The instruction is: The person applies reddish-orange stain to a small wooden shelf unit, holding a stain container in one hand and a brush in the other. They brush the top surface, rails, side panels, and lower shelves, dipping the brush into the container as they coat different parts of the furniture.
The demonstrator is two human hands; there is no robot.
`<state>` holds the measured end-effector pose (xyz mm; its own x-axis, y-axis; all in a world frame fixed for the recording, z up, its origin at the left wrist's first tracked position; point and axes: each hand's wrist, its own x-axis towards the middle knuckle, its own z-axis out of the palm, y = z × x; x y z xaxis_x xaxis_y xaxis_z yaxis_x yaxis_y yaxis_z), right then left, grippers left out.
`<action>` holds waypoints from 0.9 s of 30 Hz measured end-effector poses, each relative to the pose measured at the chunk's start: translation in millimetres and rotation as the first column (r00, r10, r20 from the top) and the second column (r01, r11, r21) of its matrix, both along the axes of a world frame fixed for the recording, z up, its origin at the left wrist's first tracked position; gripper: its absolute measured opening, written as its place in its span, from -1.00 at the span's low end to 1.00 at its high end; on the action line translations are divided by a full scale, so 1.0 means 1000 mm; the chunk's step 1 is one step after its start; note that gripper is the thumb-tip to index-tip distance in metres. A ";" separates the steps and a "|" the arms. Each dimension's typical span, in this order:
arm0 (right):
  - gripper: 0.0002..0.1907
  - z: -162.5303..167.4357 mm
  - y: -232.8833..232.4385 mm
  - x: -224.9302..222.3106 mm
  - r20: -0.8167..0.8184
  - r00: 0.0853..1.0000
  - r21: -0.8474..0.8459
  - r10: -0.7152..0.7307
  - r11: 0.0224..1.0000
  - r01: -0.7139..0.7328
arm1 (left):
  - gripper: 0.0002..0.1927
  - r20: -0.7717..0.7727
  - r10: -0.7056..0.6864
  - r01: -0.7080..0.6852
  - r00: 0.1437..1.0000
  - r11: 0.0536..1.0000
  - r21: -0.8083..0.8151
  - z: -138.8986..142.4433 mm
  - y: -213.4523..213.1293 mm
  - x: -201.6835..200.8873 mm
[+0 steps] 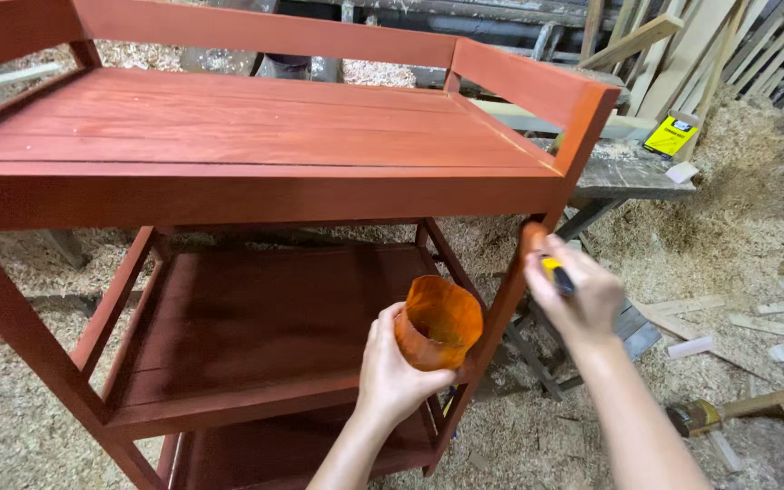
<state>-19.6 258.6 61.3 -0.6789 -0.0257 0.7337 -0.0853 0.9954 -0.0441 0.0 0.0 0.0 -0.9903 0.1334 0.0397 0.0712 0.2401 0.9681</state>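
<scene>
Right hand nearest, low right, fingers closed round a brush with a yellow and black handle; brush tip touches the front right leg of the red rack, just under the top shelf's front right corner. Left hand low centre, fingers wrapped round an orange-stained cup, cup open side up and tilted, held just beside the same leg, over the middle shelf's front right corner. Cup's contents cannot be told. Rack has three slatted shelves, all red, with rails along the top shelf's back and right edges. Floor deep in sawdust and shavings. Behind the rack at right, a grey counter with a yellow box on its far right edge. Planks lean at top right. Wood offcuts lie on the floor at right; a hammer-like tool lies near the right forearm.
</scene>
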 end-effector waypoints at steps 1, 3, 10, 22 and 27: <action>-0.73 -0.010 0.009 -0.001 -0.107 0.994 0.061 0.005 0.998 0.002 | 0.07 -0.017 0.003 -0.003 1.000 1.000 0.015 -0.002 0.001 -0.002; -0.79 -0.040 0.016 0.000 -0.088 0.993 0.000 0.078 0.997 -0.078 | 0.06 -0.048 0.004 -0.003 0.999 0.999 0.033 -0.007 0.001 -0.003; -0.74 -0.112 0.008 0.046 0.412 0.911 -0.161 0.027 0.986 0.044 | 0.04 -0.071 -0.033 0.038 0.997 0.997 0.066 -0.014 0.007 -0.008; -0.73 -0.042 0.027 0.020 0.143 0.982 -0.507 0.120 0.861 -0.032 | 0.08 -0.073 -0.045 0.052 0.996 0.995 0.088 -0.005 0.048 0.001; -0.63 -0.090 0.018 0.013 0.513 0.855 -0.403 -0.078 0.857 0.320 | 0.09 -0.022 -0.066 0.068 0.998 0.993 0.098 -0.005 0.054 0.004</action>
<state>-6.7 276.8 -28.6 -0.8884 0.4043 0.2177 0.2638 0.8374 -0.4788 3.7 53.6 -4.7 -0.9782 0.1939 0.0740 0.1019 0.1378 0.9852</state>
